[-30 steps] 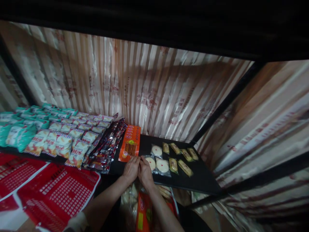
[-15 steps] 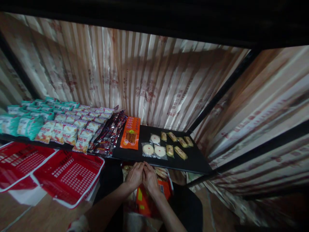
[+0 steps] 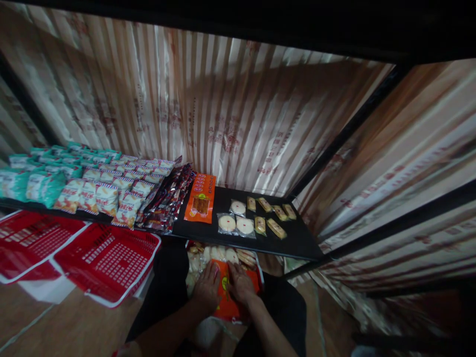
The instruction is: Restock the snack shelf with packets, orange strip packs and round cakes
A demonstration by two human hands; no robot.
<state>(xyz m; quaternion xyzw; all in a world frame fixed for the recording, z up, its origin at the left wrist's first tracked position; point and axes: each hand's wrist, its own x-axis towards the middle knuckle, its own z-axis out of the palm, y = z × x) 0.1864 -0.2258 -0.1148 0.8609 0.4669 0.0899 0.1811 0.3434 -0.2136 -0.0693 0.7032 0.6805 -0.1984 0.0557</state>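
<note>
The orange packaging [image 3: 227, 308] lies in the near basket [image 3: 262, 277], beneath both hands. The left hand [image 3: 207, 287] and right hand [image 3: 240, 282] rest on it, fingers extended; whether either pinches cannot be determined. Pale packs [image 3: 219, 254] fill the basket's far side, beside the shelf's [image 3: 301, 244] near edge. Right of the yellow packs [image 3: 276, 228], bare black shelf reaches its right edge.

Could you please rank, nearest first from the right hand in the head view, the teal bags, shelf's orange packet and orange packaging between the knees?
1. Orange packaging: beneath the right hand.
2. Orange packet: on the shelf, ahead-left.
3. Teal bags: far left.
</note>
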